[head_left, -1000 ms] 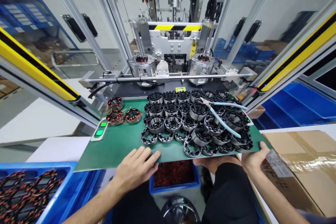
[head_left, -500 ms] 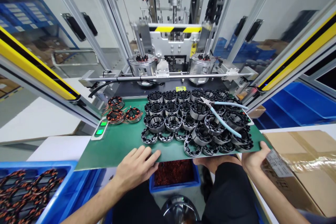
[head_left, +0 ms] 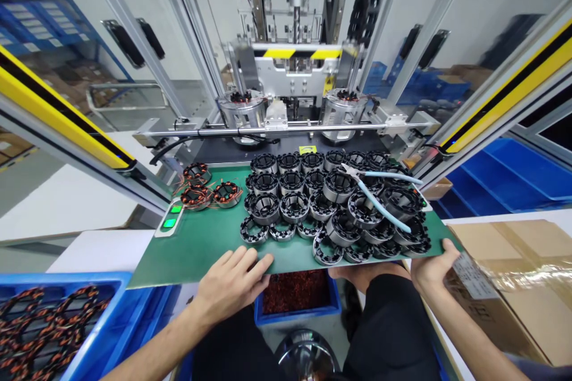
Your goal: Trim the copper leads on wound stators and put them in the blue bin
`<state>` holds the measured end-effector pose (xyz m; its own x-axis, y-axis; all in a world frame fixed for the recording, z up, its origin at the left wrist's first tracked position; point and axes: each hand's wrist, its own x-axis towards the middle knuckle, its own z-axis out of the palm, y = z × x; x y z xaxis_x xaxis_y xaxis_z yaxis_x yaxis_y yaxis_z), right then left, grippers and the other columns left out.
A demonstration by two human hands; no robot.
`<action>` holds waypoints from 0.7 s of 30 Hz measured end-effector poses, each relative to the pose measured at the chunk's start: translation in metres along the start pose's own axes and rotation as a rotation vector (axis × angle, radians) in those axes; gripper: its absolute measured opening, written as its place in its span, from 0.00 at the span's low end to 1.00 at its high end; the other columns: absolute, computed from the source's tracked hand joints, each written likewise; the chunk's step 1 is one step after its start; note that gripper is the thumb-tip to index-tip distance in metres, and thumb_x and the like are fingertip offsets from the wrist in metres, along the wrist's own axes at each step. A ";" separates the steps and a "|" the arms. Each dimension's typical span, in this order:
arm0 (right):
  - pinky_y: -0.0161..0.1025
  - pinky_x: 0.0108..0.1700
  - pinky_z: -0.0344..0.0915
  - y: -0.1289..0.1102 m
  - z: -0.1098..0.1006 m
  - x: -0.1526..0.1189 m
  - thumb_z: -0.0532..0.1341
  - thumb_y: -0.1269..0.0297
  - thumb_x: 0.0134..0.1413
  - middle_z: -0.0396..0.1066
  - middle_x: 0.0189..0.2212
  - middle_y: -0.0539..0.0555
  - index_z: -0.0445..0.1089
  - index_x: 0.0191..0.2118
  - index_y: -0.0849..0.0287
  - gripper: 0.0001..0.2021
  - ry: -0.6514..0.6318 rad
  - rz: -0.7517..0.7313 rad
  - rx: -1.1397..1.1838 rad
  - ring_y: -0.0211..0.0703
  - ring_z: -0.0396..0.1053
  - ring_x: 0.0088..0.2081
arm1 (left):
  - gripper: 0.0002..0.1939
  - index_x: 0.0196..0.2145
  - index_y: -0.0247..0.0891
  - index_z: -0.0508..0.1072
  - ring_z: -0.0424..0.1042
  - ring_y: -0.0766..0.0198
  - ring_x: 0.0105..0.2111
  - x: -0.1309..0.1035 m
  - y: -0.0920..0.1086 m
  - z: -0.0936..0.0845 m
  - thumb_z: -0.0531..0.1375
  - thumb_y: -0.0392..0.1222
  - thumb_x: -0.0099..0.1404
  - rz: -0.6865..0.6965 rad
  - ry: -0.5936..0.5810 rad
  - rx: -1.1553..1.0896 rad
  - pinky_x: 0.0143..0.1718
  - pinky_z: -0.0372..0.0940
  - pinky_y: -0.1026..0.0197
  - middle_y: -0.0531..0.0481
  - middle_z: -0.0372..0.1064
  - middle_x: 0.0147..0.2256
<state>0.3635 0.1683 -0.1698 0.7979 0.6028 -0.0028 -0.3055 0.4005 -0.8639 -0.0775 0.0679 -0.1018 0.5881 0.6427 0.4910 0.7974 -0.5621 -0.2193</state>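
Note:
My left hand rests on the front edge of the green work surface, fingers bent over its top and thumb side near the rim. At the right front corner, my right hand grips the same surface, thumb on top and fingers partly hidden below. Several unwound black and silver stator cores stand in rows between the hands, stacked toward the right. Pliers with light blue handles lie open on top of them. Three copper-wound stators sit at the left.
Behind the surface is a machine with two metal winding fixtures and a horizontal rod. A blue bin of wound stators stands at left, a cardboard box at right. Below is a blue bin with reddish scraps.

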 end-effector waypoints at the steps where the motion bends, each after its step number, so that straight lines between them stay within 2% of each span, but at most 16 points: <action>1: 0.54 0.62 0.72 0.000 0.000 0.000 0.61 0.46 0.46 0.79 0.47 0.52 0.72 0.40 0.55 0.20 0.000 -0.001 0.005 0.55 0.71 0.61 | 0.11 0.51 0.40 0.74 0.67 0.57 0.37 0.000 0.000 0.000 0.63 0.44 0.73 0.000 -0.004 -0.001 0.39 0.58 0.55 0.49 0.70 0.35; 9: 0.50 0.62 0.71 -0.002 0.003 -0.003 0.60 0.49 0.48 0.79 0.49 0.52 0.74 0.42 0.56 0.19 0.020 0.018 0.033 0.52 0.72 0.59 | 0.12 0.50 0.40 0.75 0.68 0.57 0.37 -0.001 0.000 0.001 0.65 0.45 0.71 -0.003 0.003 -0.005 0.39 0.58 0.55 0.48 0.70 0.36; 21: 0.53 0.61 0.72 0.000 0.000 -0.001 0.62 0.46 0.46 0.78 0.48 0.53 0.72 0.40 0.55 0.20 -0.003 -0.012 0.007 0.55 0.71 0.60 | 0.14 0.50 0.40 0.74 0.69 0.59 0.36 0.000 0.000 0.000 0.66 0.45 0.70 0.001 0.011 0.003 0.39 0.59 0.56 0.49 0.71 0.35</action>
<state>0.3624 0.1678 -0.1695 0.8000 0.5999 0.0087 -0.3000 0.4125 -0.8601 -0.0774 0.0682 -0.1016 0.5875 0.6363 0.5000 0.7972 -0.5612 -0.2225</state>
